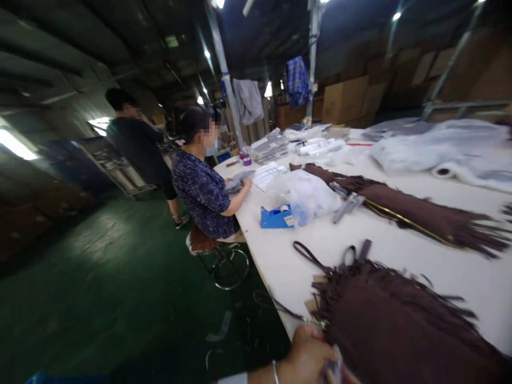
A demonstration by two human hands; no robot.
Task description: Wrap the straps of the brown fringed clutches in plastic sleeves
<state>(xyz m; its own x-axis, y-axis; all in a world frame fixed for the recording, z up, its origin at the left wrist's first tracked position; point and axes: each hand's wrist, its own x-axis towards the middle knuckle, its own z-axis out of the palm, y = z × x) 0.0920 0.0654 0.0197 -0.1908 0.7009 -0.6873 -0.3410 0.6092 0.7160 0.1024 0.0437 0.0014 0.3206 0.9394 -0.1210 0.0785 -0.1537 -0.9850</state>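
At upper left, standing person (136, 144): 1 co-worker in dark clothes stood well apart from the table.
Seated person (202, 186): a 2nd co-worker sat on a stool (200, 241) at the left edge of the white table (276, 261), hands at a grey bundle (239, 181), probably kept close for a clear view.
Blue tape dispenser (277, 216): it stood mid-frame near the table edge, perhaps for easy reach.
Lower strap (288, 309): it ran past the table edge, seemingly because its bag lay so near that edge.
Left hand (308, 352): at bottom centre, just beside the bag's corner; the fingers were curled narrow, apparently pinching a shiny clear piece (336, 362), though blur hid the exact grip.
Right hand: not made out for certain; its fingers' state could not be told.
Brown fringed bag (384, 314): it lay flat at lower right, likely for support while handled.
Zipped brown piece (412, 208): it lay lengthwise farther back, perhaps to leave the near side free.
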